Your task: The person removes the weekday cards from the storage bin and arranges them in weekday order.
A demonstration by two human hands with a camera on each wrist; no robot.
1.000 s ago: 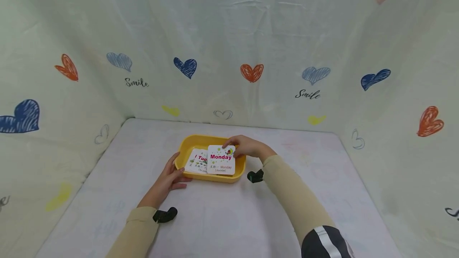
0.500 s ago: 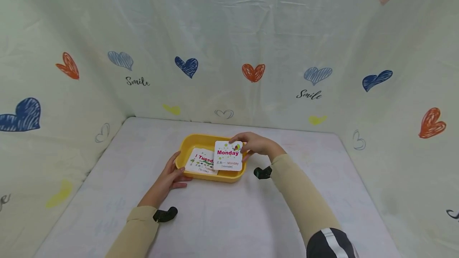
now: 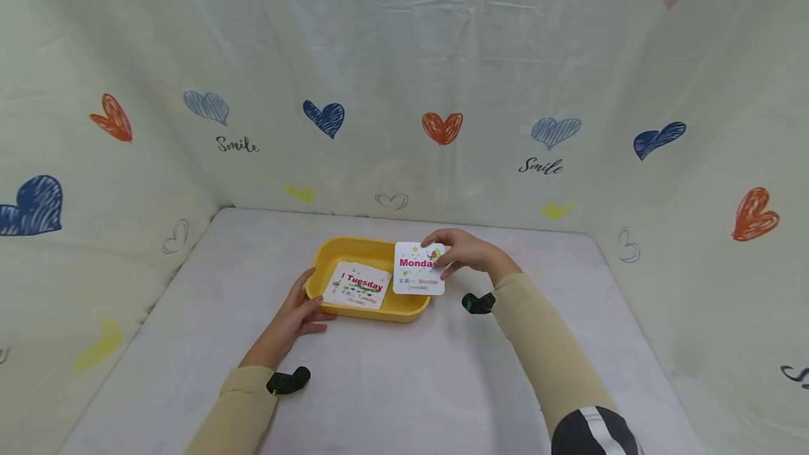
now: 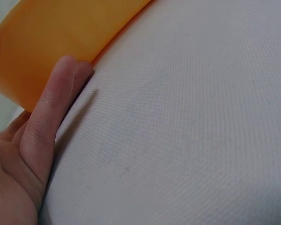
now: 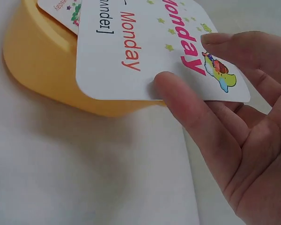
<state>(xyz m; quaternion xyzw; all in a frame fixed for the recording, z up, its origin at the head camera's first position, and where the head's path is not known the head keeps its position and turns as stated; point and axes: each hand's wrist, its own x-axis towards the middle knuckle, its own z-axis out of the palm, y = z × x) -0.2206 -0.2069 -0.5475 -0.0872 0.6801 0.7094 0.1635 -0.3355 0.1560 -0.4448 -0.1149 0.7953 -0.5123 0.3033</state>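
Head view: right hand (image 3: 466, 253) pinches Monday flashcard (image 3: 413, 281) over right edge of yellow tray (image 3: 373, 313); left hand (image 3: 294, 316) apparently grips front-left corner. Judged step: card withdrawal; next move requires rim clearance.

Monday card (image 3: 415, 278) seemingly overhangs tray (image 3: 366, 251) holding Tuesday card (image 3: 357, 286).

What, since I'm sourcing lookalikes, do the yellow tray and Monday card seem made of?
Yellow tray: probably moulded plastic, smooth and satin, judging by its seamless rounded wall.
Monday card: likely stiff paper, perhaps coated; its smooth printed face looks flat though held at one side.
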